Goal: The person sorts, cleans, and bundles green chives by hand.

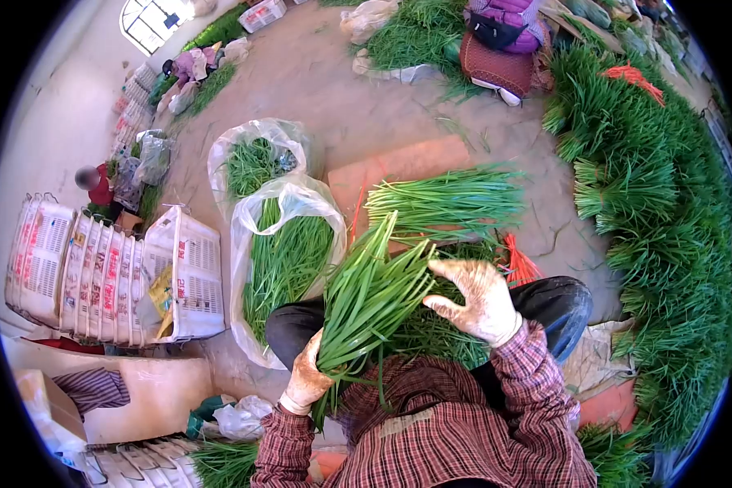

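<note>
A loose bunch of green chives (374, 297) lies slanted across my lap, its pale cut ends pointing up and away. My left hand (307, 378), in a stained whitish glove, is closed around the bunch's lower leafy part. Beside the cut ends is my right hand (472, 299), gloved too, with thumb and forefinger spread apart and no stalk visibly gripped. A neat pile of chives (443, 202) rests on a reddish board (415, 160) just ahead. More loose leaves lie across my lap under the bunch. Orange-red ties (519, 262) sit by my right knee.
Clear plastic bags (240, 305) of chives stand at the left, beside stacked white crates (110, 276). A long bank of chive bundles (659, 220) lines the right side. Ahead are a quilted reddish seat (496, 67) and another chive heap (411, 37). Other people (191, 65) sit far left.
</note>
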